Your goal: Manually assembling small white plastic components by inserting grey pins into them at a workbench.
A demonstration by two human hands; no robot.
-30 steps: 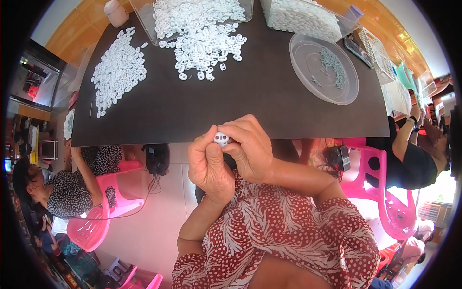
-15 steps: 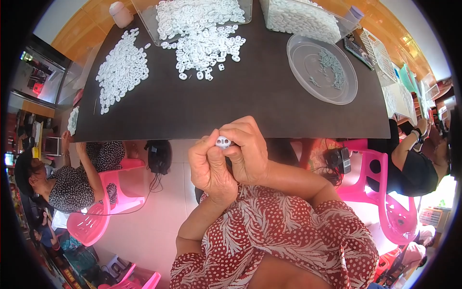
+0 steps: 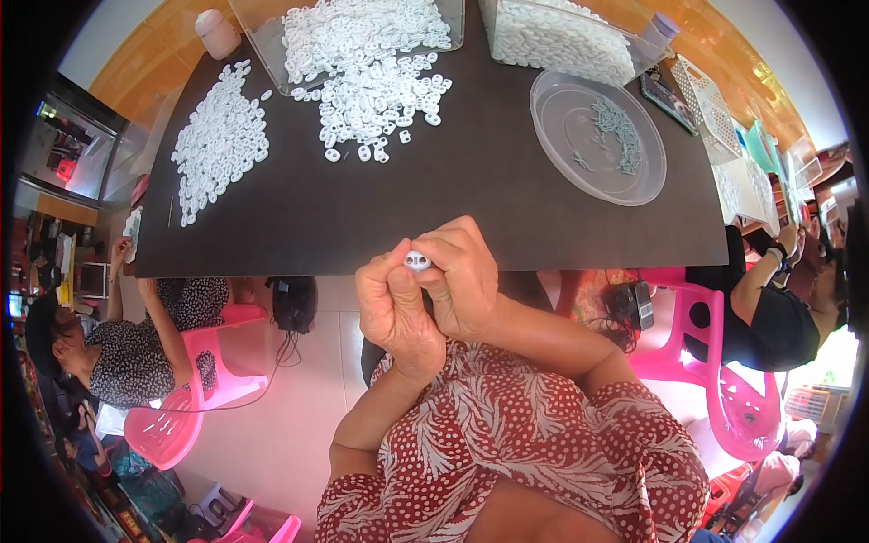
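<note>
Just beyond the table's near edge, a small white oval plastic piece with two holes (image 3: 416, 261) is pinched between both hands. My left hand (image 3: 396, 312) has thumb and fingertips closed on its left side. On the other side, my right hand (image 3: 460, 281) grips it with curled fingers and thumb. My fingers partly cover the piece, and its holes face up toward me. Across the dark table lie a loose heap of similar white pieces (image 3: 371, 100) in the middle and a second pile (image 3: 220, 145) at the left.
A clear bin (image 3: 460, 36) stands behind the middle heap; another bin (image 3: 561, 74) holds white parts. Small grey-green slender parts (image 3: 617, 131) lie in a round clear lid (image 3: 584, 185). A phone (image 3: 668, 104) is near it. People sit left (image 3: 136, 362) and right (image 3: 769, 321) on pink chairs.
My view has shifted slightly, so the table and its piles sit a little lower and further left. Both hands keep their grip on the white piece, with little visible movement.
</note>
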